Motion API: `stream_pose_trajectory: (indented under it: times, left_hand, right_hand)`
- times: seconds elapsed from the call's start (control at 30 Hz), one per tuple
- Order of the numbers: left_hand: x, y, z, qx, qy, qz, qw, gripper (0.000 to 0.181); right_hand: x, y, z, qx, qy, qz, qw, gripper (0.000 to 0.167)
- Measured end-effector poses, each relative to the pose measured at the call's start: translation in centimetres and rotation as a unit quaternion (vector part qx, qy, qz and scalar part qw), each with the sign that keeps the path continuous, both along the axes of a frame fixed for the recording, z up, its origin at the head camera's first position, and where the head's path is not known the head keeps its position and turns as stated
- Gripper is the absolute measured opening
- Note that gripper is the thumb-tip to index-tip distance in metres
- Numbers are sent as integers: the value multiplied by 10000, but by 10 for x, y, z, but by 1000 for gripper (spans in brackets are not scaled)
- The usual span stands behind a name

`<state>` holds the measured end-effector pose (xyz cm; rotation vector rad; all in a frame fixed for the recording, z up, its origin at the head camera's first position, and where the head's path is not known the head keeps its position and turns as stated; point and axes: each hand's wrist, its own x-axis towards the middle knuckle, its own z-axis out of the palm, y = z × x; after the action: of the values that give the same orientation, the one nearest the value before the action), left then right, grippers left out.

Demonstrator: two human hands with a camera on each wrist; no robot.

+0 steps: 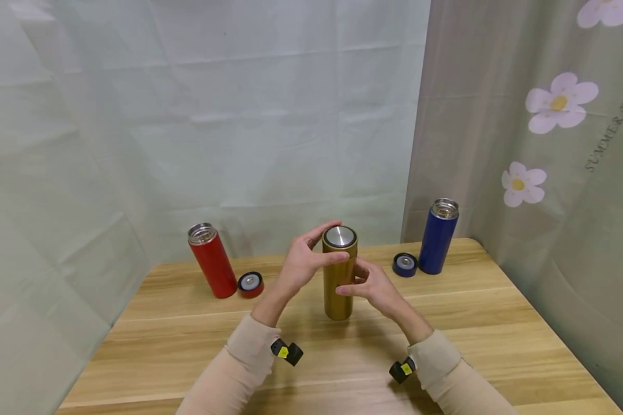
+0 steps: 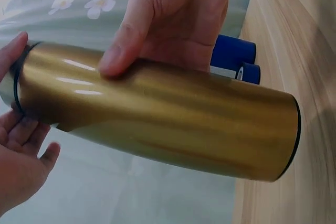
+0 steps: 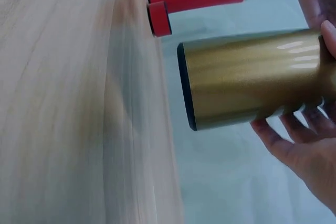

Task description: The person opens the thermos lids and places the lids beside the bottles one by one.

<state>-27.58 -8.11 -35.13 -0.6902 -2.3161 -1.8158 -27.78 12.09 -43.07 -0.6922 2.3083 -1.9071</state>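
Note:
A gold thermos bottle (image 1: 336,305) is held upright between both hands, its brushed-silver top facing up. My left hand (image 1: 299,262) grips the lid end, the thumb across the front and the fingers around the far side. Lower on the body, my right hand (image 1: 378,288) wraps the bottle from the right, thumb in front. In the right wrist view, the black-rimmed base of the gold bottle (image 3: 252,82) appears raised off the wooden table (image 3: 68,103). The left wrist view shows the right thumb lying along the gold bottle (image 2: 173,119).
At the left stands a lidless red bottle (image 1: 214,265), its red cap (image 1: 251,285) beside it with the inside up. Back right are a lidless blue bottle (image 1: 438,242) and its upturned blue cap (image 1: 405,265). Pale curtains (image 1: 270,127) hang behind the table.

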Motion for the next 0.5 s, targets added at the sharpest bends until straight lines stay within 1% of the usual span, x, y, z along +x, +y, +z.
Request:
stream_pose_trajectory:
  times: [0.13,0.17,0.23,0.27,0.33,0.43,0.5]
  left_hand:
    - [2,7,-3,-149,79,550,9983,66]
    - [3,8,-4,-149,100,600,9980,67]
    - [3,10,-4,-90,127,537,9984,69]
    - [3,9,-4,-77,163,475,9987,69]
    - [2,8,-4,-33,179,235,9996,71]
    - [0,2,-3,57,47,-309,9995,71]
    - [0,-4,-1,168,-95,-690,9974,71]
  right_hand:
    - [-1,0,0,136,-15,-468,9988,65]
    - [-1,0,0,151,-24,-530,9985,66]
    - [-1,0,1,151,-28,-542,9984,66]
    - [-1,0,1,143,-18,-507,9986,66]
    - [-1,0,2,146,26,-448,9989,65]
    - [1,1,4,77,18,-357,9993,63]
    - [2,2,5,0,-48,-205,9998,63]
